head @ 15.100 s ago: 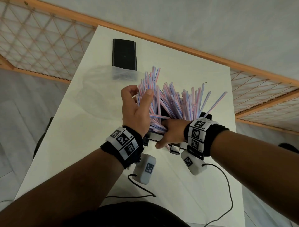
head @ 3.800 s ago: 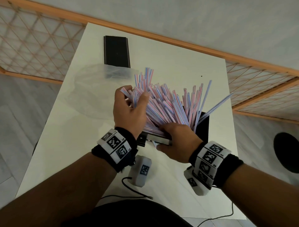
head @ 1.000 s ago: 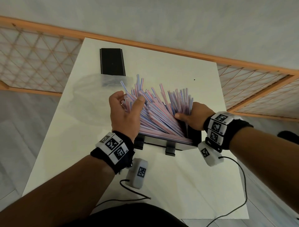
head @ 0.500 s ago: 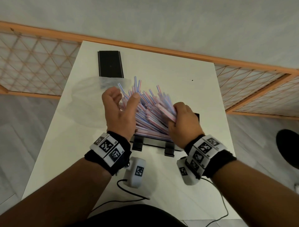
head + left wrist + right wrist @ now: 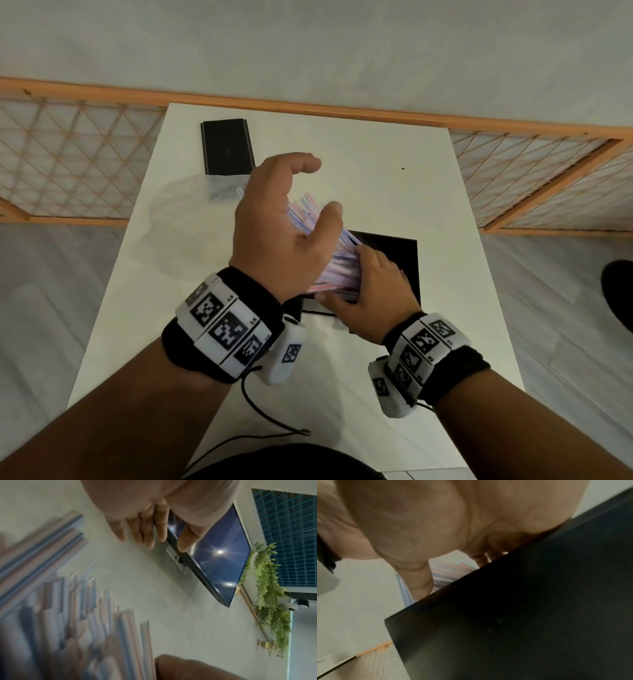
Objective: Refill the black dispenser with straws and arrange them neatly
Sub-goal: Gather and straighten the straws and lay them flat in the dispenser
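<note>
The black dispenser (image 5: pixel 394 260) stands mid-table with a slanting bundle of pink, blue and white straws (image 5: pixel 337 270) in its left part. My right hand (image 5: pixel 356 277) lies over the bundle's near end, fingers curled round the straws and thumb on the near side. In the right wrist view its thumb (image 5: pixel 419 582) hangs by the dispenser wall (image 5: pixel 522 615), with straws (image 5: pixel 445 574) behind. My left hand (image 5: pixel 320 186) hovers above the straw tips, loosely spread and holding nothing. The left wrist view shows its fingers (image 5: pixel 145 534) free, above blurred straws (image 5: pixel 51 601).
The dispenser's black lid (image 5: pixel 227 147) lies flat at the table's far left. A clear plastic bag (image 5: pixel 191 205) lies in front of it. A wooden lattice rail (image 5: pixel 376 114) runs behind the white table (image 5: pixel 376 154). Wrist cables trail near the front edge.
My left hand has let go of the straws and risen above them, fingers spread. The straws are gathered tighter to the left, and my right hand has settled lower on their near end.
</note>
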`<state>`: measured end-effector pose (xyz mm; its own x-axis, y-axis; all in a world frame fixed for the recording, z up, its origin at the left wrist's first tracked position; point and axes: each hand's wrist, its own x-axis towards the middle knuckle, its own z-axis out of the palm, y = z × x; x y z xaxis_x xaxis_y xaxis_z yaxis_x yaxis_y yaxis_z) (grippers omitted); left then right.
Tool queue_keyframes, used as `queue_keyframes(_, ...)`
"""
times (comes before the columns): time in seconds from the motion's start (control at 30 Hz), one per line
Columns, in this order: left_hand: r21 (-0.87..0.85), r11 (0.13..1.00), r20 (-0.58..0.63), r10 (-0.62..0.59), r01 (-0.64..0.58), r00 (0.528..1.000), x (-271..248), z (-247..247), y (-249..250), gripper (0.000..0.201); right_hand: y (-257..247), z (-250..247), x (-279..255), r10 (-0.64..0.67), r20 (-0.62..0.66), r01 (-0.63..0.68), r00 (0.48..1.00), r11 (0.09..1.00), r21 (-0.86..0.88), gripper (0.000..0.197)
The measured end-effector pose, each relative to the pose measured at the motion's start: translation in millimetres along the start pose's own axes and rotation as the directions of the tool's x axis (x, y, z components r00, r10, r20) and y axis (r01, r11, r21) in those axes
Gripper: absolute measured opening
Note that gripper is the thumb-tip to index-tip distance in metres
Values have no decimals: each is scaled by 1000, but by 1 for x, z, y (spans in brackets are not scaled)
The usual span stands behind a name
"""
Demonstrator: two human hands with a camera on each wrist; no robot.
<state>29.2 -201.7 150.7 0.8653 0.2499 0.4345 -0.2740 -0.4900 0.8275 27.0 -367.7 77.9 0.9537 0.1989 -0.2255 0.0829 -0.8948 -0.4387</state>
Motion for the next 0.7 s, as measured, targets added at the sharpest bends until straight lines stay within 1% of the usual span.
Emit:
queue_keyframes(0.07, 37, 999, 33, 1, -2, 999, 8, 3, 3, 36, 2, -3, 3, -8, -16, 8, 1000, 1000, 12, 109)
queue_keyframes(0.13, 89, 996, 84, -12, 4, 996, 16, 5, 6, 31, 3, -3, 7, -27, 20, 27, 999, 1000, -8, 115)
queue_keyframes(0.17, 122, 992, 130, -34, 18, 991, 19, 6, 8, 29, 3, -2, 8, -36, 46, 38, 998, 999, -28, 114)
queue_keyframes(0.27, 199, 977, 257, -131, 80, 957, 25, 11, 16, 23, 1, 4, 5, -44, 80, 50, 996, 996, -72, 101)
queue_keyframes(0.37, 232, 958, 283, -232, 168, 931, 36, 14, 22, 16, -1, 2, 1, -55, 74, 59, 996, 997, -50, 92)
queue_keyframes(0.4, 274, 948, 303, -246, 163, 921, 42, 15, 22, 16, -2, 1, 1, -56, 74, 59, 996, 997, -46, 90)
queue_keyframes(0.43, 342, 932, 336, -242, 121, 910, 47, 16, 23, 17, -2, 1, 1, -55, 76, 59, 996, 997, -48, 87)
queue_keyframes(0.5, 472, 881, 424, -206, -21, 882, 56, 20, 22, 23, -3, 0, 1, -48, 74, 52, 996, 997, -50, 84)
queue_keyframes(0.53, 522, 849, 479, -207, -87, 853, 61, 23, 21, 26, -3, 1, 1, -43, 70, 47, 997, 998, -51, 85)
queue_keyframes(0.57, 574, 807, 538, -244, -138, 807, 64, 27, 20, 28, -3, 1, 1, -39, 70, 43, 997, 998, -56, 87)
queue_keyframes(0.63, 697, 683, 612, -404, -221, 680, 67, 36, 17, 32, -4, 2, 1, -31, 68, 36, 997, 997, -69, 90)
queue_keyframes(0.67, 742, 619, 620, -486, -257, 616, 68, 40, 14, 33, -3, 3, 2, -23, 68, 28, 997, 997, -68, 89)
queue_keyframes(0.7, 768, 573, 617, -547, -284, 566, 68, 43, 11, 34, -3, 4, 3, -11, 68, 15, 998, 998, -60, 88)
